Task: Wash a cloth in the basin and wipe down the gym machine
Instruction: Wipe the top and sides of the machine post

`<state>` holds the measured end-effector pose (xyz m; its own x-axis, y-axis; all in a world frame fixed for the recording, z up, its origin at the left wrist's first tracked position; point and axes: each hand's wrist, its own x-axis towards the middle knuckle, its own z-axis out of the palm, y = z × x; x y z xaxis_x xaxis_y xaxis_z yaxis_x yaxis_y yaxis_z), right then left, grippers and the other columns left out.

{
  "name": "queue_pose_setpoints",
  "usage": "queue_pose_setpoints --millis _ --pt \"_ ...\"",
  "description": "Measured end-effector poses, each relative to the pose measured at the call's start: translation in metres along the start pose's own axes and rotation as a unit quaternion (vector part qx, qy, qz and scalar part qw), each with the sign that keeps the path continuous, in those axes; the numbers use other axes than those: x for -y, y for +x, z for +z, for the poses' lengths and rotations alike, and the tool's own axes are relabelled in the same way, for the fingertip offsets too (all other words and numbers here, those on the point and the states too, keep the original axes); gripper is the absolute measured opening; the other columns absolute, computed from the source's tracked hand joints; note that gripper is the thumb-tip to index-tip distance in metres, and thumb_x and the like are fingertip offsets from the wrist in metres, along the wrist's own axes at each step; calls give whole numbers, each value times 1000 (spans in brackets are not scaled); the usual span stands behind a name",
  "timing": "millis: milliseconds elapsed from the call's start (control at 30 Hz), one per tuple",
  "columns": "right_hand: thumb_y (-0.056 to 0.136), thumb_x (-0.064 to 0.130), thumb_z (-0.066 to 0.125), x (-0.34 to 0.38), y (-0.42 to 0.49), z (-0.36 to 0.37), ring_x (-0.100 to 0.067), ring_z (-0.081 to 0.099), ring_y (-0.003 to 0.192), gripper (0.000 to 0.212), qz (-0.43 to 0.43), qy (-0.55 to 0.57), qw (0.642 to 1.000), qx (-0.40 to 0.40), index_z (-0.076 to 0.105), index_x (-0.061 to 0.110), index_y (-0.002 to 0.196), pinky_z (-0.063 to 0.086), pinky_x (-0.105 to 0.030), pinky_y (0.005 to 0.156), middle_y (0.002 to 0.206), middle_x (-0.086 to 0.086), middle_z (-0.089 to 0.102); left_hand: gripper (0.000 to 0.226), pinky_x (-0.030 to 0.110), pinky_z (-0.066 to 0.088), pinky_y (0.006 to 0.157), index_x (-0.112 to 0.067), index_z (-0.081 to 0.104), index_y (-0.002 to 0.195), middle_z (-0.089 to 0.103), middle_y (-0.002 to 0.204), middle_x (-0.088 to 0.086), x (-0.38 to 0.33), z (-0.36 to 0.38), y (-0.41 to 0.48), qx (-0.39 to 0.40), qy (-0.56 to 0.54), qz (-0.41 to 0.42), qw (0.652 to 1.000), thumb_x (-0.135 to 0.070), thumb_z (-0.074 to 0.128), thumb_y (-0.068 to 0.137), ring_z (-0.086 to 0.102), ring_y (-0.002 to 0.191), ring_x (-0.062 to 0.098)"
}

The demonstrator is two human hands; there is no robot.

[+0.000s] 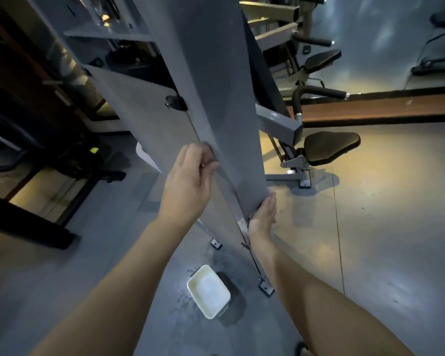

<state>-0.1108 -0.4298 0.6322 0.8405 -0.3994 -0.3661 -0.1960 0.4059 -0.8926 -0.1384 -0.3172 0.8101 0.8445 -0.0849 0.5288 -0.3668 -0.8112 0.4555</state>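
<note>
A tall grey column of the gym machine rises through the middle of the view. My left hand grips the column's left edge, fingers curled round it. Lower down, my right hand presses flat against the column's right side with straight fingers. A small fold of grey cloth shows under its palm; the rest of the cloth is hidden. The white rectangular basin stands on the floor below my hands, beside the column's base, with water inside.
Water is splashed on the grey floor around the basin. The machine's bolted feet stand right of the basin. A black padded seat and handles are to the right, a wooden bench behind them. Dark equipment fills the left side.
</note>
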Motion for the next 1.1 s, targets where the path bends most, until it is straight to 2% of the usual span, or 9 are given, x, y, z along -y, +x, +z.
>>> queue_pose_setpoints --millis 233,333,467,600,700,867,900,933,1100 --pt "88 85 29 43 -30 38 -18 37 144 69 -107 78 991 33 27 59 152 55 -31 80 163 6 29 19 36 45 72 -27 50 105 53 95 -7 18 4 6 -11 -12 76 997 -14 63 99 54 85 21" --pt "106 62 28 28 -33 38 -8 14 157 58 -232 10 971 51 13 49 161 27 -50 124 170 14 15 6 45 47 75 -13 63 105 59 95 6 34 8 9 -64 40 170 983 -17 64 100 50 85 31" --pt "101 73 33 -8 -22 30 -13 29 154 61 -164 77 983 21 28 51 157 25 -52 126 166 14 30 15 48 45 86 -14 69 110 60 110 10 56 3 15 -85 36 225 970 -15 67 95 50 97 35" --pt "104 65 33 11 -50 55 -5 69 108 51 -62 150 985 -61 61 37 136 57 -29 96 124 9 72 37 45 38 97 -11 65 117 57 119 12 87 -17 29 -61 -3 249 967 -2 61 82 44 114 32" --pt "109 55 25 51 -83 84 -1 62 60 45 -132 128 980 -80 61 40 132 46 -14 49 83 4 67 43 45 36 103 -7 62 120 55 125 15 96 -39 44 -46 -45 260 963 -1 60 77 43 120 34" --pt "100 30 36 140 -119 113 -6 48 97 57 -286 102 953 -24 39 38 156 56 -16 71 138 -12 59 54 50 35 112 -3 61 125 55 132 15 88 -69 72 -48 -108 289 950 2 57 71 45 130 38" --pt "99 20 36 151 -122 112 -31 41 135 62 -325 71 943 -11 33 38 158 57 -16 79 150 -12 52 56 50 35 113 -3 60 126 55 132 15 86 -73 75 -47 -119 292 948 3 56 70 45 130 37" --pt "97 10 36 159 -125 110 -15 63 121 70 -362 22 932 -14 24 35 161 56 -19 90 158 -7 43 58 49 34 114 -3 59 127 54 132 14 84 -77 78 -45 -128 296 946 4 55 70 45 131 36" --pt "108 4 33 110 -111 84 18 45 123 75 -401 -228 887 -27 -13 28 163 45 -16 105 164 30 16 63 49 30 119 -5 57 133 52 137 12 77 -83 84 -34 -124 311 942 0 49 71 43 136 35"
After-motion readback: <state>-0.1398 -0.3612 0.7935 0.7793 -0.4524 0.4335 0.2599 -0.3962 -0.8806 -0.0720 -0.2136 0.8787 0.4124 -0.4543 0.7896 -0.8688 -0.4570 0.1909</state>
